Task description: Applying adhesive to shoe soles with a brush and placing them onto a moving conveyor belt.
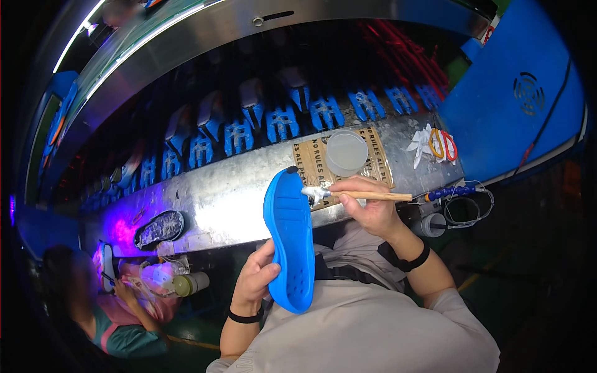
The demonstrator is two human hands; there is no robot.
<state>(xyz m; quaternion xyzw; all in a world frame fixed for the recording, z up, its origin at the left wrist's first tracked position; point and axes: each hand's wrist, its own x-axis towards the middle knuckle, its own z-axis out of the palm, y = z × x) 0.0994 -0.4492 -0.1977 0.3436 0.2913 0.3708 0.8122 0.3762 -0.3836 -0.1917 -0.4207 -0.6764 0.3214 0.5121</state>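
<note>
The left hand (pixel 256 273) pinches the blue shoe sole (pixel 292 227) by its sidewall, before the counter (pixel 205 193); the right hand (pixel 370 208) pinches a wooden-handled brush (pixel 392 197). The sole seems light, springy, best held by its outer edge.

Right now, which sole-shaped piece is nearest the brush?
The blue sole, in the left hand, close beside the white tip of the brush. The dark piece lies farther left on the bench; the pale piece is farther still, by the co-worker.
</note>
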